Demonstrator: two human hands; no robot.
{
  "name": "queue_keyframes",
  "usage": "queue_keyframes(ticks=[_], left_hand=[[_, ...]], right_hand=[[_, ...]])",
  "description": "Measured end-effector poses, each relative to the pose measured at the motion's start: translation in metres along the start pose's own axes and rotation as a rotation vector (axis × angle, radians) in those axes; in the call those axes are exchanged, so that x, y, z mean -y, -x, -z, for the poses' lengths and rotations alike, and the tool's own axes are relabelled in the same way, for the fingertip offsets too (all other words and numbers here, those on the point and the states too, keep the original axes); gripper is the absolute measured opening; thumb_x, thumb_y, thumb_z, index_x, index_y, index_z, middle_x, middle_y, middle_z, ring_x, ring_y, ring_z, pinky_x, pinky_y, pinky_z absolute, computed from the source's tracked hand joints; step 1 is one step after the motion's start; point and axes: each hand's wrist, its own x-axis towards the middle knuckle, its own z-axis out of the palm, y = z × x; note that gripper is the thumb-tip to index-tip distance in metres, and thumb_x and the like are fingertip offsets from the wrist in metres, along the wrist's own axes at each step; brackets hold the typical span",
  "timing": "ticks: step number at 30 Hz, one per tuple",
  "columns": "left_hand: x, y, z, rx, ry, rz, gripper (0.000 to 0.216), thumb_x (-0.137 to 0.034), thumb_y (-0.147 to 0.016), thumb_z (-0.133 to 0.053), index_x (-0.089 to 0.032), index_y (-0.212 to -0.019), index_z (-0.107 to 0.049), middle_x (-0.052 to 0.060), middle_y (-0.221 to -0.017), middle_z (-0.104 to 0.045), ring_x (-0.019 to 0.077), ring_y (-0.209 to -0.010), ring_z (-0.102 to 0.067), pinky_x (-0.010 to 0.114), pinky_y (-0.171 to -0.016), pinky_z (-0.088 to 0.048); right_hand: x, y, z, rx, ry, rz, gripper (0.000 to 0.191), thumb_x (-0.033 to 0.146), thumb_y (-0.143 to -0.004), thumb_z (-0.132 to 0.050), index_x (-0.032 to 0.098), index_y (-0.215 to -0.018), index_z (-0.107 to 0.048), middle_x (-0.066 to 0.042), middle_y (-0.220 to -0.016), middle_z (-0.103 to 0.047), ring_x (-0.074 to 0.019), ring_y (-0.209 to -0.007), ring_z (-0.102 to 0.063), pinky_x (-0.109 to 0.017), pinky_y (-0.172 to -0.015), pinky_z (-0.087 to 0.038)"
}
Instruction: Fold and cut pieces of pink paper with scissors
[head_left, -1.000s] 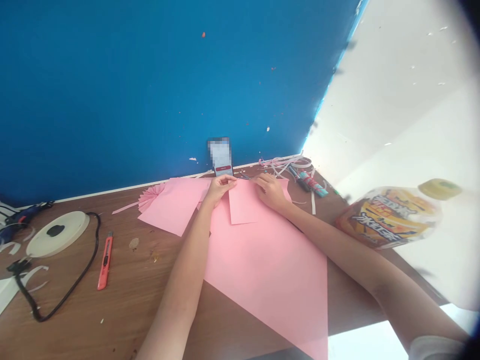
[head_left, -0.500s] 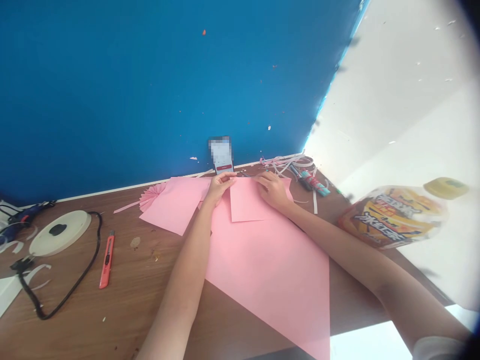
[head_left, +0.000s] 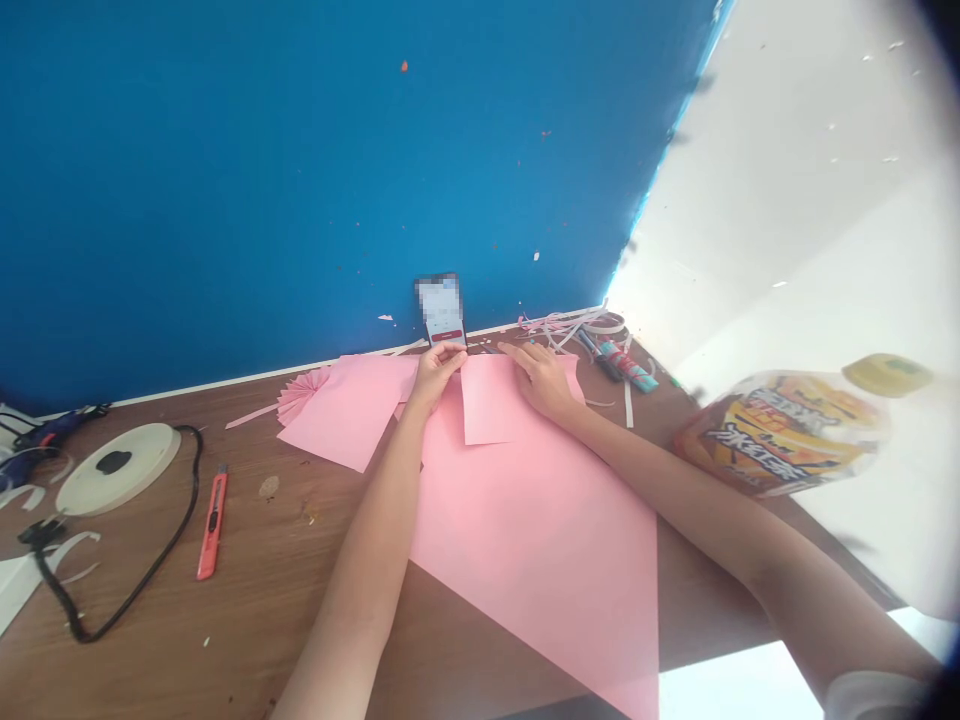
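Note:
A small pink paper piece (head_left: 487, 405) lies over a large pink paper sheet (head_left: 540, 530) on the brown table. With thumb and fingers pinched, my left hand (head_left: 439, 372) grips the small piece at its upper left corner. My right hand (head_left: 541, 378) rests on its upper right part, fingers stretched out and lying flat. The lower left edge of the small piece is slightly lifted. Left of my hands lies another pink sheet (head_left: 349, 410), with a pleated pink paper fan (head_left: 301, 393) partly showing behind it.
A phone (head_left: 442, 310) leans on the blue wall behind my hands. On the left lie a red box cutter (head_left: 212, 525), a round cream disc (head_left: 120, 470) and a black cable (head_left: 161, 555). Paper strips (head_left: 577, 325) and a marker (head_left: 634, 365) are at the back right, near a bottle (head_left: 787, 430).
My right hand's fingers have spread a little and lie flatter on the small paper. The paper's lower edge has curled slightly. My left hand keeps its pinch.

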Motion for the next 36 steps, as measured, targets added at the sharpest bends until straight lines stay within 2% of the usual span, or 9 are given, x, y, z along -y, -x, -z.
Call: queue_keyframes(ticks=[5,10,12,17,21,25,29,33,36], left_hand=[[0.002,-0.001,0.002,-0.017,0.019,-0.008,0.031,-0.041,-0.071,-0.075,-0.018,-0.090,-0.065,0.004,-0.090,-0.067,0.0146,-0.081,-0.061,0.026,-0.074,-0.047],[-0.001,-0.004,-0.002,-0.067,0.109,0.003,0.043,-0.056,-0.089,-0.046,-0.018,-0.095,-0.065,0.007,-0.090,-0.068,0.0144,-0.076,-0.062,0.027,-0.072,-0.048],[-0.005,-0.005,-0.008,-0.015,-0.008,-0.050,0.042,-0.054,-0.090,-0.045,-0.017,-0.094,-0.066,0.008,-0.095,-0.069,0.0162,-0.083,-0.063,0.029,-0.078,-0.048],[-0.019,-0.006,-0.021,0.227,-0.391,-0.150,0.033,-0.044,-0.090,-0.050,-0.018,-0.097,-0.068,0.007,-0.101,-0.069,0.0204,-0.099,-0.062,0.032,-0.092,-0.043],[-0.024,-0.003,-0.019,0.354,-0.512,-0.083,0.033,-0.046,-0.087,-0.051,-0.017,-0.088,-0.067,0.004,-0.092,-0.069,0.0206,-0.091,-0.060,0.031,-0.085,-0.044],[-0.021,-0.002,-0.011,0.371,-0.493,-0.044,0.032,-0.047,-0.085,-0.055,-0.016,-0.080,-0.063,0.002,-0.082,-0.064,0.0164,-0.077,-0.056,0.028,-0.073,-0.042],[-0.020,-0.001,-0.009,0.359,-0.444,-0.008,0.033,-0.048,-0.083,-0.057,-0.015,-0.079,-0.063,0.002,-0.080,-0.063,0.0153,-0.074,-0.054,0.028,-0.071,-0.041],[-0.027,0.001,-0.012,0.380,-0.387,-0.003,0.038,-0.051,-0.084,-0.055,-0.016,-0.090,-0.067,0.005,-0.091,-0.067,0.0185,-0.085,-0.058,0.029,-0.079,-0.043],[-0.032,0.001,-0.013,0.385,-0.334,0.021,0.044,-0.053,-0.090,-0.044,-0.017,-0.100,-0.068,0.007,-0.105,-0.068,0.0205,-0.097,-0.059,0.032,-0.088,-0.043]], right_hand=[[0.001,0.000,0.000,0.038,0.068,0.077,0.056,-0.003,-0.079,-0.037,0.020,-0.125,-0.060,-0.009,-0.105,-0.063,-0.0242,-0.094,-0.050,-0.036,-0.078,-0.034],[0.003,-0.001,0.002,0.037,0.104,0.106,0.055,-0.004,-0.077,-0.037,0.019,-0.120,-0.062,-0.010,-0.107,-0.063,-0.0240,-0.094,-0.049,-0.036,-0.077,-0.032],[0.004,-0.001,0.002,0.043,0.122,0.129,0.052,-0.004,-0.078,-0.038,0.018,-0.116,-0.064,-0.009,-0.108,-0.064,-0.0237,-0.092,-0.049,-0.036,-0.076,-0.031],[0.004,-0.001,0.001,0.032,0.112,0.159,0.050,-0.001,-0.080,-0.039,0.021,-0.116,-0.065,-0.009,-0.109,-0.063,-0.0229,-0.090,-0.049,-0.036,-0.074,-0.031],[0.001,0.000,0.000,0.027,0.054,0.165,0.047,0.001,-0.081,-0.040,0.023,-0.115,-0.065,-0.009,-0.108,-0.063,-0.0233,-0.092,-0.051,-0.035,-0.077,-0.033],[0.003,0.001,0.000,-0.013,-0.042,0.104,0.036,0.007,-0.084,-0.040,0.018,-0.112,-0.061,-0.010,-0.106,-0.064,-0.0235,-0.093,-0.054,-0.035,-0.080,-0.036],[0.008,0.001,0.003,-0.018,0.001,0.047,0.027,0.019,-0.085,-0.048,0.016,-0.110,-0.058,-0.010,-0.099,-0.066,-0.0258,-0.090,-0.056,-0.037,-0.082,-0.036],[0.009,0.000,0.004,0.013,0.108,0.025,0.025,0.020,-0.084,-0.050,0.017,-0.107,-0.060,-0.009,-0.090,-0.066,-0.0256,-0.087,-0.054,-0.036,-0.079,-0.035],[0.006,-0.001,0.002,0.006,0.116,0.013,0.024,0.016,-0.085,-0.047,0.017,-0.104,-0.062,-0.008,-0.090,-0.065,-0.0242,-0.087,-0.053,-0.034,-0.077,-0.034]])
